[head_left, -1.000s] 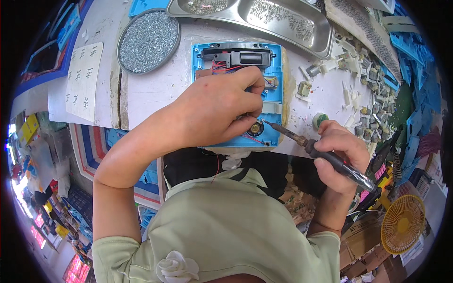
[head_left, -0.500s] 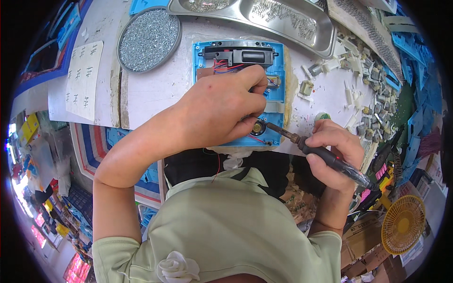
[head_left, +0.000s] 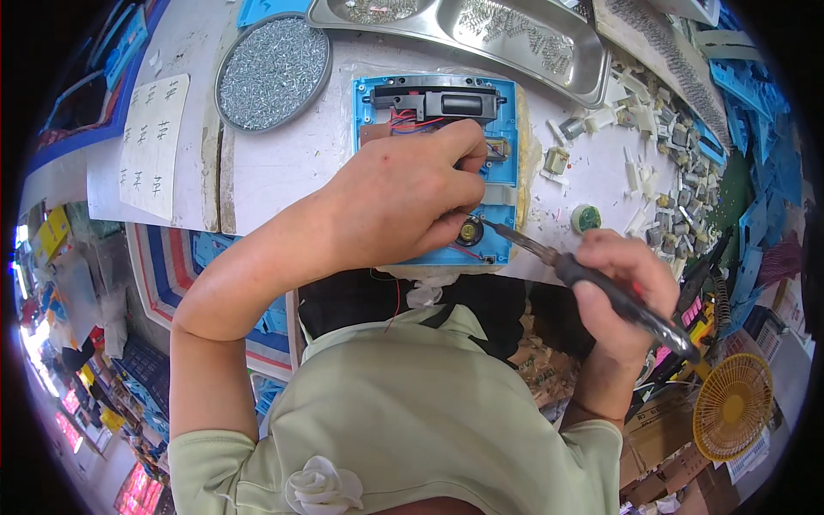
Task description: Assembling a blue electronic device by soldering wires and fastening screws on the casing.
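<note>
A blue plastic housing (head_left: 502, 199) lies on the table before me, with a black part (head_left: 455, 104), red and blue wires (head_left: 403, 121) and a small round speaker (head_left: 469, 232) in it. My left hand (head_left: 408, 193) reaches across the housing. Its fingers are curled and pressed together beside the speaker; what they pinch, if anything, is hidden. My right hand (head_left: 631, 287) grips a soldering iron (head_left: 601, 296) with a dark handle. The iron's tip points left, close to the speaker's upper right edge and my left fingertips. Whether the tip touches anything I cannot tell.
A small green-and-white round container (head_left: 586, 218) stands right of the housing. Loose small motors and white parts (head_left: 669, 189) cover the right side. Behind are a round tray of screws (head_left: 273, 73) and a steel compartment tray (head_left: 592, 81). A yellow fan (head_left: 734, 403) stands lower right.
My right hand has shifted a little right with the soldering iron, and the iron's tip has moved slightly up. The small round container is now uncovered. My left hand has hardly moved.
</note>
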`<state>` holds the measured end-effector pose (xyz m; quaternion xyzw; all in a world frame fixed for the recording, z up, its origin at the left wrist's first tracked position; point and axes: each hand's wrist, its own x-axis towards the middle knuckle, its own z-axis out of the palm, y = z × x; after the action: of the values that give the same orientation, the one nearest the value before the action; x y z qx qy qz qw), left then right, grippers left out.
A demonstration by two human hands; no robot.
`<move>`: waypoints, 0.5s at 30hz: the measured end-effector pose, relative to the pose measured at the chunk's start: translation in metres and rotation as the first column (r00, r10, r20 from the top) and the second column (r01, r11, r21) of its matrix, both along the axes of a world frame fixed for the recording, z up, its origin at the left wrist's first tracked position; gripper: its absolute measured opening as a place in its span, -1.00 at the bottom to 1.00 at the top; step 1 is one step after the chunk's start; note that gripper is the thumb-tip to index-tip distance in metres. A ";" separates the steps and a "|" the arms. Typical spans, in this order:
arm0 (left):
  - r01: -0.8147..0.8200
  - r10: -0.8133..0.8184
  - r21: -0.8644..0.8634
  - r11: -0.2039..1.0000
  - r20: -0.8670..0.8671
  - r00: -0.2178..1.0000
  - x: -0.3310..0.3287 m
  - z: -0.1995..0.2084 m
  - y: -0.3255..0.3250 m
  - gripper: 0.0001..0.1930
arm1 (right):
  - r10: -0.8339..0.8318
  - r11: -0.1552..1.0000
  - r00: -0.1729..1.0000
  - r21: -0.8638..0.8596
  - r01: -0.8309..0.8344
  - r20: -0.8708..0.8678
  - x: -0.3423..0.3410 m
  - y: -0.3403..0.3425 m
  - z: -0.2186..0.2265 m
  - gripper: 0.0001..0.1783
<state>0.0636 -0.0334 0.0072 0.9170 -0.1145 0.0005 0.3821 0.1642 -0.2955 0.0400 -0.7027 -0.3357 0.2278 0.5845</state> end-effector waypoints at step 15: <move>-0.001 0.003 0.037 0.999 -0.044 0.999 0.004 0.011 -0.006 -0.85 | -0.959 0.233 0.147 0.373 0.898 0.243 -0.015 -0.259 0.027 -0.93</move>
<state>0.0678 -0.0391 0.0179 0.9237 -0.1052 -0.0217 0.3677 0.1490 -0.5550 0.0672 -0.7457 0.0362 -0.3643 0.5567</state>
